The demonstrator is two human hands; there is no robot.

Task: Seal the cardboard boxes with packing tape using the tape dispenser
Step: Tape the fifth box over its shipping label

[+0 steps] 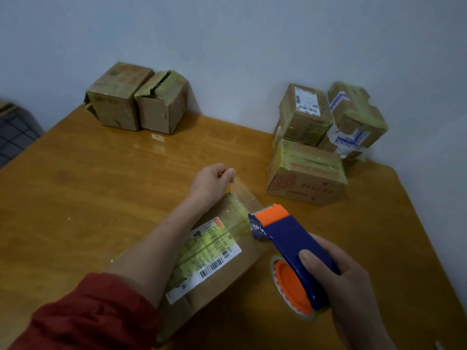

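Note:
A long cardboard box with a white shipping label lies on the wooden table in front of me. My right hand grips a blue and orange tape dispenser at the box's right edge, its cutter end over the top face. A strip of clear tape runs from the dispenser to the box's far end. There my left hand pinches the tape's free end just above the box, with the forearm lying across the label.
Two taped boxes stand against the wall at the back left. A stack of three taped boxes sits at the back right. The wooden table ends at the right edge. A checked fabric lies beyond the left edge.

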